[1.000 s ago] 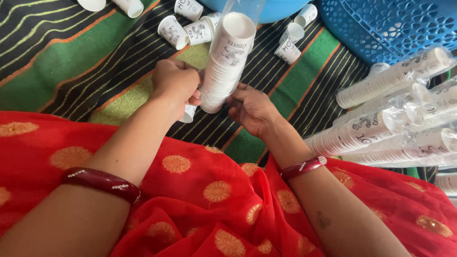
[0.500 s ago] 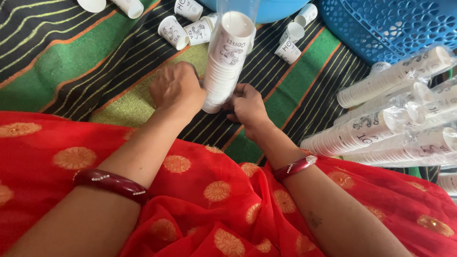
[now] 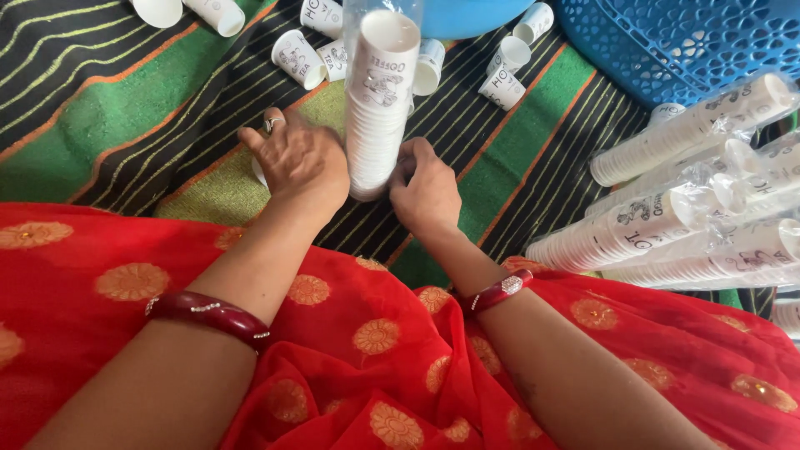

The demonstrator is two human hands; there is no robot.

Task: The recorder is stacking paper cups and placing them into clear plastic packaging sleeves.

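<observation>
Reader: Red cloth with orange flower motifs (image 3: 375, 333) fills the foreground. What comes next?

Describer: Two bare forearms, each with a dark red bangle, reach forward over it. The left hand (image 3: 300, 162) has its fingers spread and slightly curled against the left side of a tall stack of white printed paper cups in a clear plastic sleeve (image 3: 379, 100). The right hand (image 3: 425, 187) is bunched, fingertips together, at the stack's base (whether it pinches cup or sleeve I cannot tell).

Reader: Where does the stack rest?

Describer: Upright on a green, black and orange striped mat (image 3: 117, 117), between the hands. It looks top-heavy; a loose hold low down could tip it onto the loose white paper cups (image 3: 500, 71) beyond. Sleeved cup stacks (image 3: 683, 208) lie to the right, a blue plastic basket (image 3: 667, 42) farther back.
</observation>
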